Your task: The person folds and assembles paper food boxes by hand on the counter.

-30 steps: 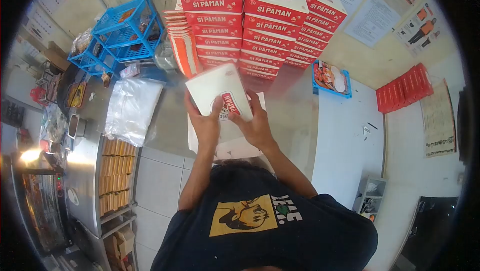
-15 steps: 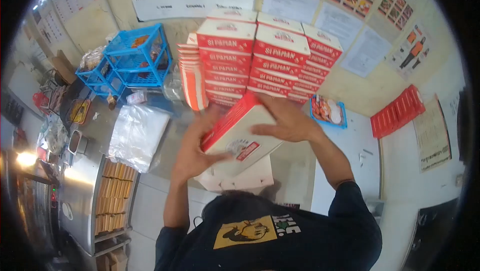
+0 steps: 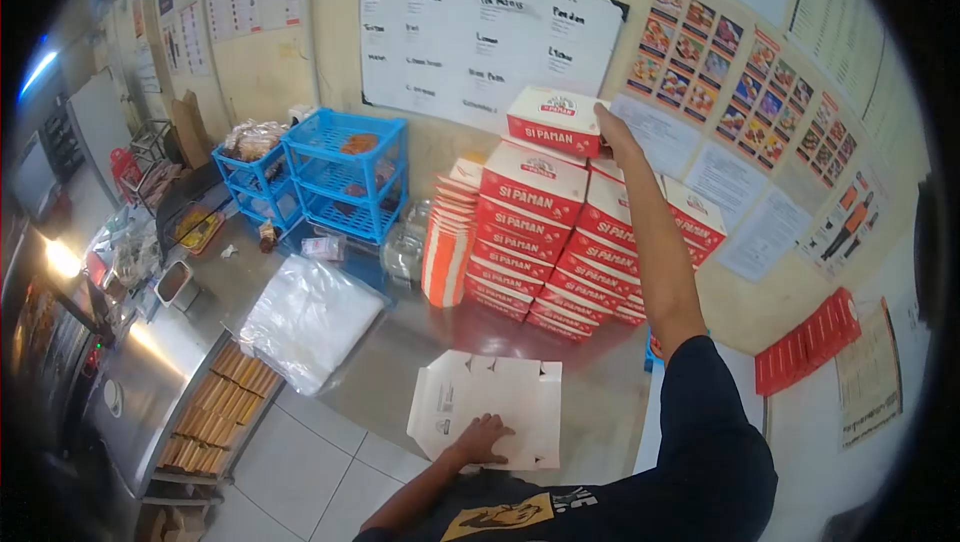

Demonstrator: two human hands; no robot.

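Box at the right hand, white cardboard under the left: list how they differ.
The box is folded into shape; the cardboard is flat. The box's side is red with white lettering; the cardboard is mostly white with small dark print. The box is up at the right hand; the cardboard lies under the left hand. Both have printed white faces.
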